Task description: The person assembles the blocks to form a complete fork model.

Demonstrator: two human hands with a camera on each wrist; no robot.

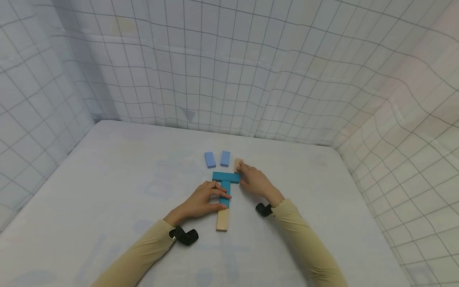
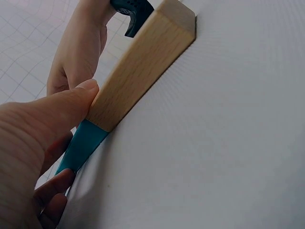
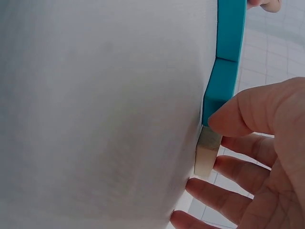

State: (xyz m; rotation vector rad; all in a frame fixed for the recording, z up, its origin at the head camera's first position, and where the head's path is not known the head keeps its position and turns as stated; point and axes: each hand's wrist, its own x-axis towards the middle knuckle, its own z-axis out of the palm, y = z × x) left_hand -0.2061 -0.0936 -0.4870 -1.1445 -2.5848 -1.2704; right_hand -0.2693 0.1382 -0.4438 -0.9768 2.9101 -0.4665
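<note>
Flat on the table, a teal crossbar block (image 1: 223, 176) tops an upright teal block (image 1: 225, 185), and a longer wooden block (image 1: 222, 221) continues the line towards me. My left hand (image 1: 201, 201) reaches over the upright teal block, with its thumb at the seam with the wooden block and its fingers on the teal block. At the crossbar's right end, my right hand (image 1: 256, 181) holds a small wooden block (image 3: 206, 157) between thumb and fingers. That block stands right against the crossbar's end; the fingers partly hide it in the head view.
Two light blue blocks, a left one (image 1: 210, 160) and a right one (image 1: 225, 158), lie just beyond the crossbar. A white cloth covers the table (image 1: 143, 159), and gridded sheets (image 1: 222, 71) hang around its back and sides.
</note>
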